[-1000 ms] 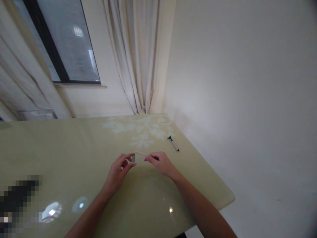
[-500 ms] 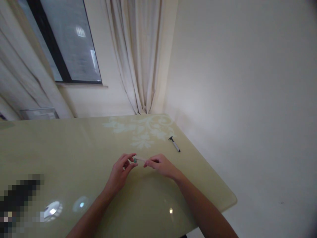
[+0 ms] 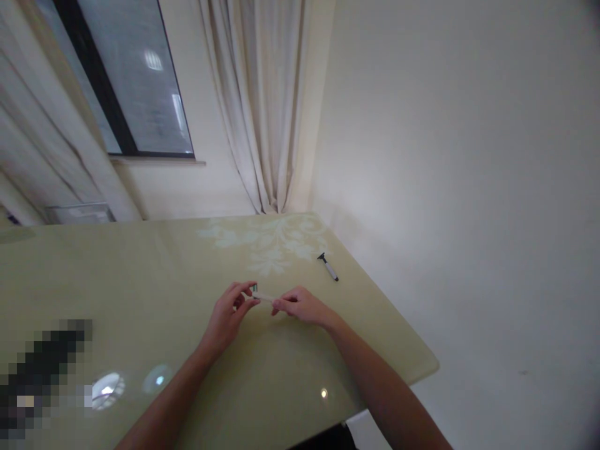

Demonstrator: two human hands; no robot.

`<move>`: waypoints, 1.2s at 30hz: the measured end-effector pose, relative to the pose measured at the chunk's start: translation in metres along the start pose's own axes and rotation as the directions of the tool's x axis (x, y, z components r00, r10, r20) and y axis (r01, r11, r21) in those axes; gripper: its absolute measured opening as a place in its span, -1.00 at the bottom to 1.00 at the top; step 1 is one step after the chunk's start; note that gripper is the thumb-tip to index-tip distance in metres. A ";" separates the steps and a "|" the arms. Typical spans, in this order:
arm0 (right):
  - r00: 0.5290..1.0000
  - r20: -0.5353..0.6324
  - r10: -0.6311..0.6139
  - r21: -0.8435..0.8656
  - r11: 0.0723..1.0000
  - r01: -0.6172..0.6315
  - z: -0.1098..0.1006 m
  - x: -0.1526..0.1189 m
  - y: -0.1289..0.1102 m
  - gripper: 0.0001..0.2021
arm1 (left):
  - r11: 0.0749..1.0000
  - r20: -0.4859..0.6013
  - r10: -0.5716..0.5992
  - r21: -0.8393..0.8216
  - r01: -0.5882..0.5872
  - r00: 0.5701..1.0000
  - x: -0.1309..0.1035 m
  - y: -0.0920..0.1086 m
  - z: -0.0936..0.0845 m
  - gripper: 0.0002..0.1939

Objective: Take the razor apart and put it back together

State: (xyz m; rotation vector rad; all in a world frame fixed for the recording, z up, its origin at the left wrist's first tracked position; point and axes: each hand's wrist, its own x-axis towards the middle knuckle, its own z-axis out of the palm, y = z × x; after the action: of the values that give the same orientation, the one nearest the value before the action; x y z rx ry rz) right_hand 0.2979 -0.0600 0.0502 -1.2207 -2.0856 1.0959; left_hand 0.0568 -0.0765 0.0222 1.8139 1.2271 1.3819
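A small white stick-like object with a green and white end, which looks like a toothbrush head (image 3: pixel 264 297), is held between my two hands above the table. The thumb and fingers of my left hand (image 3: pixel 230 310) pinch its green-tipped end. My right hand (image 3: pixel 300 305) is closed on its other end, and the rest of it is hidden in the fingers. Beyond my right hand, a razor with a grey handle (image 3: pixel 330 269) and black head lies on the table.
The glossy pale green table (image 3: pixel 117 281) has a white floral pattern near its far edge. A wall (image 3: pixel 445 187) runs along the right side. Curtains (image 3: pixel 267 106) and a window (image 3: pixel 135 81) are behind. A blurred dark shape (image 3: pixel 47 369) appears at lower left.
The held object has turned slightly, so its green part now points upward. My hands have barely moved. The view has shifted a little, bringing a dark shape into sight below the table's near edge.
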 end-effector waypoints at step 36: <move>1.000 0.026 -0.006 0.086 0.996 0.004 -0.008 0.007 0.012 -0.40 | 1.000 -0.047 0.003 -0.021 -0.004 0.999 0.001 0.008 0.003 -0.65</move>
State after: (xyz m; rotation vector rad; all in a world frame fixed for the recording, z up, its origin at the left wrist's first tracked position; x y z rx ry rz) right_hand 0.3062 -0.0478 0.0443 -1.1660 -2.0375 1.1921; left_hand 0.0627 -0.0793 0.0283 1.7800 1.2285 1.4413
